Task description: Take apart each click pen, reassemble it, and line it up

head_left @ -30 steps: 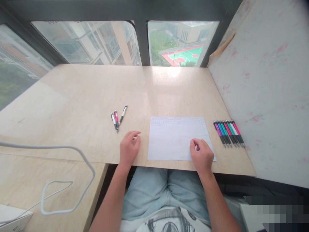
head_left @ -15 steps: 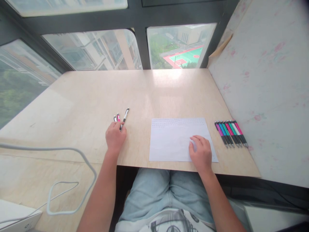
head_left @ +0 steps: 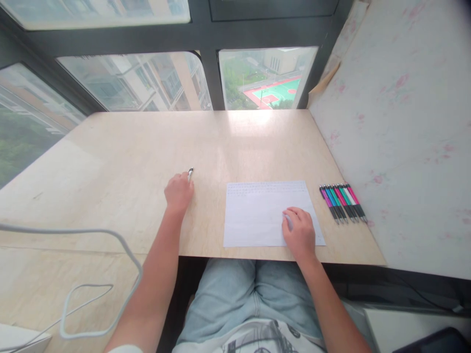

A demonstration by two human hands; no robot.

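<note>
1. Head view, with the middle of the white paper as the clock's centre: the sheet lies flat on the wooden table, rows of small writing along its twelve o'clock edge.
2. Between nine and ten o'clock, well off the sheet, the left hand is curled palm down. One end of a pen pokes out at the hand's one o'clock; whether the fingers pinch it is hidden.
3. At four o'clock the right hand is over the sheet, loosely bent, thumb apart from forefinger.
4. Near three o'clock, just beyond the sheet, a row of coloured pens lies side by side, tips towards five.
5. At eight, a pale cable loops.
</note>
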